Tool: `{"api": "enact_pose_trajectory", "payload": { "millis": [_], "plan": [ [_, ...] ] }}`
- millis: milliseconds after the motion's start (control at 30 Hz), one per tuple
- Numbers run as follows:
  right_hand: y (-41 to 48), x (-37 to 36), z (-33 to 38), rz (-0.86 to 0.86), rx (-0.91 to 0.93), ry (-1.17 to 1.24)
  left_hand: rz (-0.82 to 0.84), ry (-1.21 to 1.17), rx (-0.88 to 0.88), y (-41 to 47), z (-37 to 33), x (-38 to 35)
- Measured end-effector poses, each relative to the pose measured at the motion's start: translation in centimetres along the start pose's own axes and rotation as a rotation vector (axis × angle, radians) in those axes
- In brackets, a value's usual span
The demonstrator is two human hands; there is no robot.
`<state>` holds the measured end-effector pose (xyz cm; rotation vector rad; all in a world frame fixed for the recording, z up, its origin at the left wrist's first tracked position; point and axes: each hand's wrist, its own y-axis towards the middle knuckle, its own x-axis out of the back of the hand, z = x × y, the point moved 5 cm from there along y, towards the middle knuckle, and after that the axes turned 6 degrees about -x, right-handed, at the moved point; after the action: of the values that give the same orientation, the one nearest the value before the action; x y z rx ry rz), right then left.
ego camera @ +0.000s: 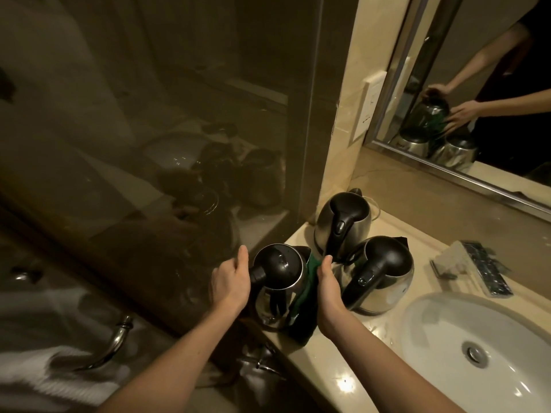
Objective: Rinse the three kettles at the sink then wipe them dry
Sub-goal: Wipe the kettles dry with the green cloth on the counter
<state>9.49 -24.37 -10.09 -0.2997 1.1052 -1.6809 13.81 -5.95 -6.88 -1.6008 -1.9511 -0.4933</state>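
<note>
Three steel kettles with black lids and handles stand on the beige counter (351, 347) left of the sink. The near kettle (280, 272) is at the counter's left edge, and my left hand (232, 278) grips its black handle. My right hand (328, 284) holds a green cloth (302, 296) against that kettle's right side, thumb on top, and the cloth hangs down to the counter. The back kettle (343, 222) and the right kettle (381, 272) stand untouched just behind my right hand. My fingers are hidden behind the near kettle, but the mirror shows them spread over the cloth.
A white sink basin (432, 317) with a drain (475, 353) lies to the right. A small tray of sachets (477, 266) sits behind it, below the mirror (477, 84). A glass partition (149, 144) rises at the left, with a bathtub tap (116, 344) below.
</note>
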Motion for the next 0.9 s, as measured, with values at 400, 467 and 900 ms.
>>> {"api": "enact_pose_trajectory", "payload": {
  "millis": [400,467,900],
  "plan": [
    [1.8,1.5,3.9,-0.072,0.127,-0.049,0.189,0.081,-0.13,2.0,-0.1,0.0],
    [1.8,1.7,3.6,-0.06,0.076,-0.052,0.187,0.077,-0.15,2.0,-0.2,0.0],
    [2.3,1.2,3.8,0.041,0.09,-0.033,0.065,0.113,-0.204,1.9,-0.8,0.5]
  ]
}}
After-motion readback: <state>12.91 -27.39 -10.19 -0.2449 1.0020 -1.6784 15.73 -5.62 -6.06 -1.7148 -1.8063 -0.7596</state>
